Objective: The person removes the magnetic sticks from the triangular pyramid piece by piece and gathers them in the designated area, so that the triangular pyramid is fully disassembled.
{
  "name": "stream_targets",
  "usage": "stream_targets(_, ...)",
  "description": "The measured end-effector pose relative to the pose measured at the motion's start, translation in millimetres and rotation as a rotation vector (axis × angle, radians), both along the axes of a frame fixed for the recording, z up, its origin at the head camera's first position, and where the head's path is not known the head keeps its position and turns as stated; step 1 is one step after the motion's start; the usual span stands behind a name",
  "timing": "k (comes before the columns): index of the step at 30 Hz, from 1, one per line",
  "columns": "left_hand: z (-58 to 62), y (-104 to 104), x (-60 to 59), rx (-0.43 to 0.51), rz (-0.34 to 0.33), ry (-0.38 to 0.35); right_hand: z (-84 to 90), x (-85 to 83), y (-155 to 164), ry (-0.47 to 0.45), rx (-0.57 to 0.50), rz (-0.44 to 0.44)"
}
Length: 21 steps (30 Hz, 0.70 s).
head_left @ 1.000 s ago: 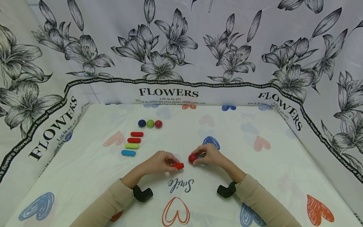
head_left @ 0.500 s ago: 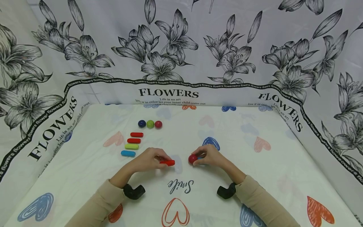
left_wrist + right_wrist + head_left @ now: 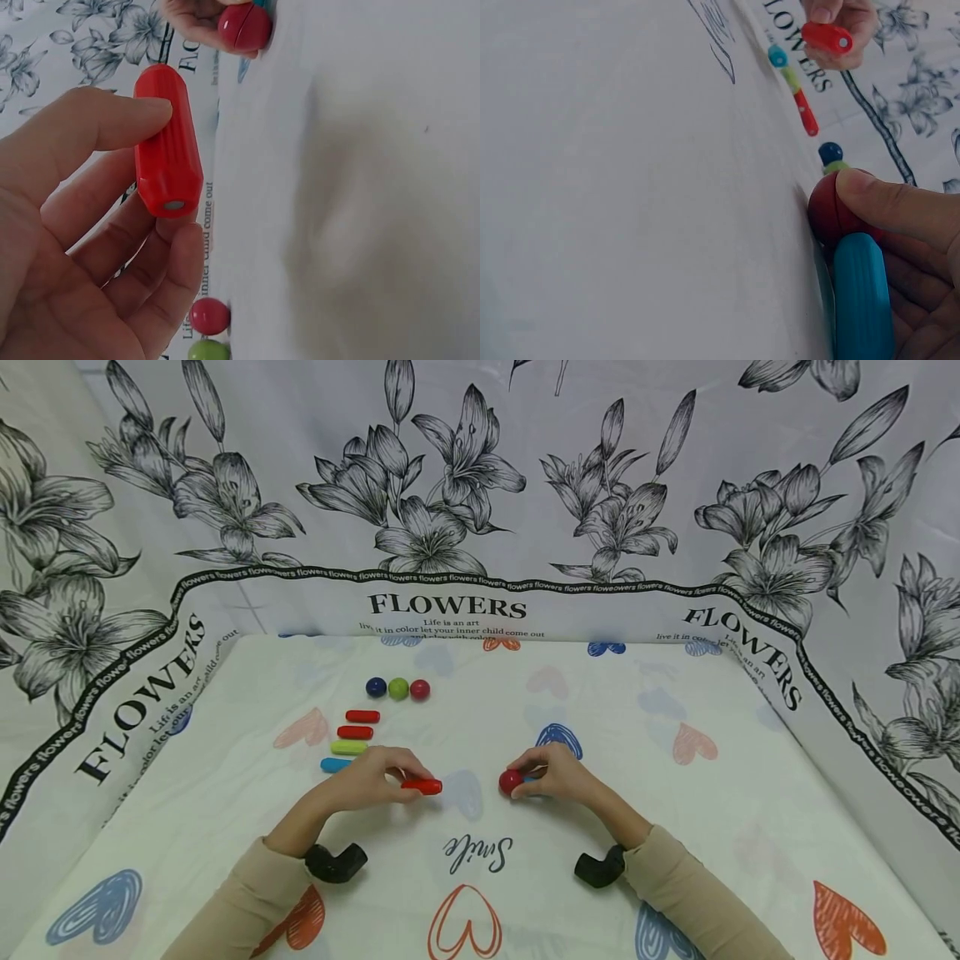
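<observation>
In the head view my left hand [image 3: 371, 781] pinches a red magnetic rod [image 3: 423, 787] between thumb and fingers, raised off the cloth. The left wrist view shows a grey metal disc in the rod's end. My right hand [image 3: 558, 774] holds a red ball [image 3: 511, 782] low at the cloth, its thumb on the ball. A blue magnetic rod [image 3: 862, 300] meets that ball in the right wrist view and runs along beside the curled fingers. A gap separates the left hand's red rod from the ball.
Dark blue [image 3: 376, 687], green [image 3: 398, 688] and red [image 3: 420, 690] balls sit in a row at the back left. Nearer lie two red rods [image 3: 356, 732], a yellow-green rod [image 3: 348, 747] and a blue rod [image 3: 334, 765], partly behind the left hand. A flower-printed curtain [image 3: 480, 543] closes the back.
My left hand has moved left and slightly away from me with the red rod, widening the gap to the ball. It now overlaps the blue rod. My right hand stays nearly still.
</observation>
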<state>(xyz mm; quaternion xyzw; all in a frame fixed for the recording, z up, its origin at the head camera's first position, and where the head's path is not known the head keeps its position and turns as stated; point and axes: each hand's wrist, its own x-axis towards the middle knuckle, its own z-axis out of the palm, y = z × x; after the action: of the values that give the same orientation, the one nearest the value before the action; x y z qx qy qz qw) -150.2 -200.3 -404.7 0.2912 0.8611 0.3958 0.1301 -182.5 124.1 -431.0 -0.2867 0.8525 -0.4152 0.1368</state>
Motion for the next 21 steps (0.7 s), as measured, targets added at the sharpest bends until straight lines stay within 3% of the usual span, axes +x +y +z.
stream_targets(9, 5.5, -21, 1.0, -0.01, -0.012, 0.022, -0.1, 0.2, 0, -0.005, 0.001, -0.01)
stream_targets(21, -0.2, -44, 1.8, -0.026, 0.018, 0.036, -1.4, -1.3, 1, 0.006, 0.004, -0.005)
